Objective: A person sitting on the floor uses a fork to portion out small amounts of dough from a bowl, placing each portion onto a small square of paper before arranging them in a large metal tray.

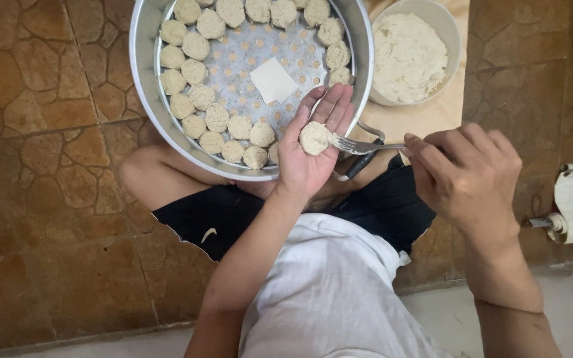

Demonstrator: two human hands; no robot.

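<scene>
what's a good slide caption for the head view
Left hand cups a dumpling while right hand presses it with a fork.

The steamer tray's (142, 79) centre is left open around paper squares (273, 80); its rim is ringed by dumplings (201, 97), and the right side is blocked by a filling bowl (455, 40).

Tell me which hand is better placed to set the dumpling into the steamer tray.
Left, probably. The left hand cradles the dumpling in its open palm, right over the rim of the steamer tray. The right hand is off to the side, its grip taken up by the fork.
</scene>
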